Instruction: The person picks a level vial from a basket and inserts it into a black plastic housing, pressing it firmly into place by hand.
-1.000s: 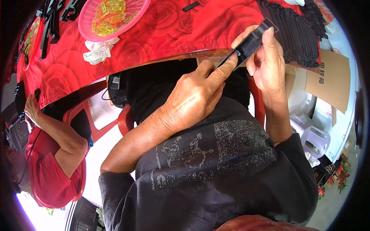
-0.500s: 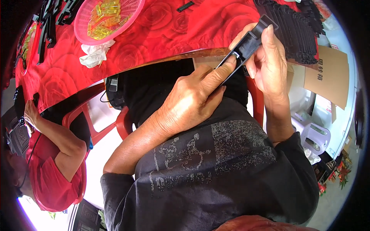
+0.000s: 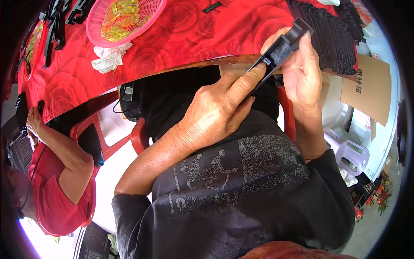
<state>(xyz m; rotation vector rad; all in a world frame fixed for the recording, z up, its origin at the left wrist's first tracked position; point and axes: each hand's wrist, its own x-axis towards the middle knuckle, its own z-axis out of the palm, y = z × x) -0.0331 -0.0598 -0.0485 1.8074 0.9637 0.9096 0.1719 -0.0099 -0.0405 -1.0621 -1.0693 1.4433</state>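
Observation:
A long black plastic housing point(image 3: 283, 48) with a hollow channel and an open loop at its far end is held up at a slant before my body, near the table edge. My left hand point(image 3: 217, 105) grips its near end, the thumb pressed into the channel against a small pale piece point(image 3: 267, 61). What that piece is, I cannot make out. My right hand point(image 3: 305, 75) steadies the far part, with fingers behind it and the thumb along its right side.
On the red rose-patterned tablecloth point(image 3: 172, 52) stand a pink basket point(image 3: 91, 32) of clear yellow pieces point(image 3: 123, 21), crumpled white tissue point(image 3: 107, 58) and stacked black parts point(image 3: 332, 41). At left sits another person in red point(image 3: 64, 185). A cardboard box point(image 3: 366, 86) stands at right.
Both hands keep their hold on the black housing. My right hand's fingers have shifted slightly, and the whole view has moved a little.

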